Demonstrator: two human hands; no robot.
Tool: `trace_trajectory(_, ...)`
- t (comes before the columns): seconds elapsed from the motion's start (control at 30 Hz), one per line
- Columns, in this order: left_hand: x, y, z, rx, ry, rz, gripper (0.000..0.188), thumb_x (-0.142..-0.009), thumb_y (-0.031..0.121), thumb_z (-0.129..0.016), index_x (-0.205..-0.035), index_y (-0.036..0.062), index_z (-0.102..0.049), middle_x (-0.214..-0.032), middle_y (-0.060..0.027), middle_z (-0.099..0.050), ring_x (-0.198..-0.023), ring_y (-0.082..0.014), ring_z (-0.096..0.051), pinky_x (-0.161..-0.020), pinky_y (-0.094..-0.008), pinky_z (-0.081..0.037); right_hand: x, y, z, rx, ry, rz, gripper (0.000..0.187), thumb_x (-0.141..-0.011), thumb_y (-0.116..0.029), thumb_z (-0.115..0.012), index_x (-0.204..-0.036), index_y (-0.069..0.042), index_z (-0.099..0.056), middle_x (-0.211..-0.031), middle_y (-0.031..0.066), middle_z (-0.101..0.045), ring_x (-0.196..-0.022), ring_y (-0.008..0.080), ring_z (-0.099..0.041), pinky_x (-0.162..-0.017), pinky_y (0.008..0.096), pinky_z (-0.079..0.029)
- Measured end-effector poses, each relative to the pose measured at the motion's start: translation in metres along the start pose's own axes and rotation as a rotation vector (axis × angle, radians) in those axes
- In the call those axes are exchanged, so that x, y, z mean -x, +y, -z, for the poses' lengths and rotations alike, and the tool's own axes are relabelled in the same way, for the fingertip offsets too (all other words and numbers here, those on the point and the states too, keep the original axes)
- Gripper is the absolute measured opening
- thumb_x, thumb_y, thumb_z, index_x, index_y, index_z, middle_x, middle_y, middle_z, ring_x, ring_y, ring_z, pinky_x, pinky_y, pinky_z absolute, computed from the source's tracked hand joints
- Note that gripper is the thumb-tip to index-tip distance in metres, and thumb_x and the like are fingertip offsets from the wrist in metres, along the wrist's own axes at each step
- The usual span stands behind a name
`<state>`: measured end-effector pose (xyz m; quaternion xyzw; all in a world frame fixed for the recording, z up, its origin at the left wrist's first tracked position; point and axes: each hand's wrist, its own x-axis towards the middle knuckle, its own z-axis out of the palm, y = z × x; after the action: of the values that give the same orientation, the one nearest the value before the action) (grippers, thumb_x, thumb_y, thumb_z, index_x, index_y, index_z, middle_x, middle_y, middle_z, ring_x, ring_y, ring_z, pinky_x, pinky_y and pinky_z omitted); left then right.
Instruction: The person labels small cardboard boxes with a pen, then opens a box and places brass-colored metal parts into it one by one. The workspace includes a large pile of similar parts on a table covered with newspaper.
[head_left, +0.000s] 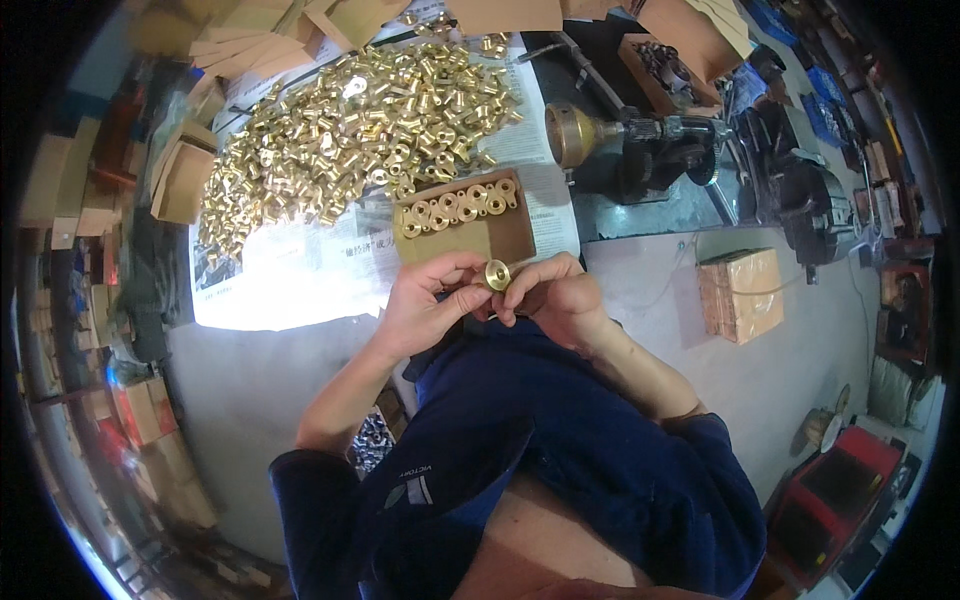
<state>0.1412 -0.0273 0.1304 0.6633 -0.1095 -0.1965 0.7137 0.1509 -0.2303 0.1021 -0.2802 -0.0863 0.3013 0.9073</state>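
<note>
My left hand (425, 305) and my right hand (550, 295) meet just below a small cardboard tray (510, 238). Between their fingertips they pinch one round brass fitting (497, 275). The tray holds two rows of the same brass fittings (460, 207) and is partly bare at its near side. Beyond it, a big heap of loose brass fittings (350, 130) lies on spread newspaper (290, 270).
A dark bench machine with a brass-coloured round head (570, 133) stands to the right of the heap. A wrapped tan block (742, 293) lies on the grey table at right. Folded cardboard boxes (180, 180) pile up at left and along the back. A red case (835, 490) sits lower right.
</note>
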Motion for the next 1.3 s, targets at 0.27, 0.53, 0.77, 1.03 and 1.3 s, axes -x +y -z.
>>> trace_trajectory(0.27,-0.021,0.003,0.018,-0.071,0.193,0.047,0.024,-0.089,0.0,-0.058,-0.112,-0.0056,-0.056,-0.087,-0.0099,-0.067,-0.074,-0.0145,-0.065,-0.067,-0.0269,-0.053,0.007,-0.002,0.021,0.101,0.026,-0.043,0.039,-0.057,-0.003,-0.045,-0.086,0.01,-0.067,-0.088,0.0181,-0.066,-0.076,0.0229,-0.062,-0.069,0.0308,-0.05)
trace_trajectory(0.53,-0.053,-0.012,0.015,-1.049,0.05,-0.232,0.019,-0.078,0.01,-0.068,-0.096,0.0027,-0.065,-0.079,-0.0146,-0.065,-0.064,-0.0265,-0.064,-0.058,-0.0342,-0.051,0.022,-0.017,0.041,0.26,0.168,-0.008,0.037,-0.068,-0.025,-0.06,-0.087,0.006,-0.067,-0.091,0.015,-0.064,-0.079,0.0201,-0.059,-0.071,0.0276,-0.044)
trace_trajectory(0.77,-0.085,-0.041,0.003,-1.369,-0.08,-0.162,0.017,-0.077,0.017,-0.066,-0.092,0.0092,-0.065,-0.074,-0.0121,-0.064,-0.066,-0.0312,-0.064,-0.057,-0.0432,-0.049,0.024,-0.016,0.044,0.299,0.158,0.04,0.048,-0.07,-0.038,-0.067,-0.09,0.005,-0.067,-0.092,0.0139,-0.064,-0.082,0.0192,-0.059,-0.071,0.0275,-0.044)
trace_trajectory(1.03,-0.091,-0.051,0.002,-1.372,-0.027,-0.312,0.019,-0.078,0.018,-0.065,-0.093,0.0087,-0.06,-0.07,-0.01,-0.062,-0.063,-0.03,-0.063,-0.056,-0.0424,-0.049,0.031,-0.015,0.048,0.326,0.207,0.048,0.046,-0.071,-0.037,-0.067,-0.09,0.005,-0.067,-0.092,0.0134,-0.065,-0.08,0.0183,-0.059,-0.071,0.0274,-0.044)
trace_trajectory(1.3,-0.089,-0.046,0.006,-1.407,-0.044,-0.287,0.033,-0.075,0.019,-0.07,-0.103,0.0084,-0.056,-0.071,-0.0108,-0.062,-0.065,-0.0301,-0.063,-0.055,-0.042,-0.048,0.033,-0.016,0.048,0.34,0.21,0.073,0.047,-0.071,-0.038,-0.067,-0.089,0.005,-0.067,-0.091,0.0125,-0.065,-0.079,0.0175,-0.058,-0.071,0.0274,-0.044)
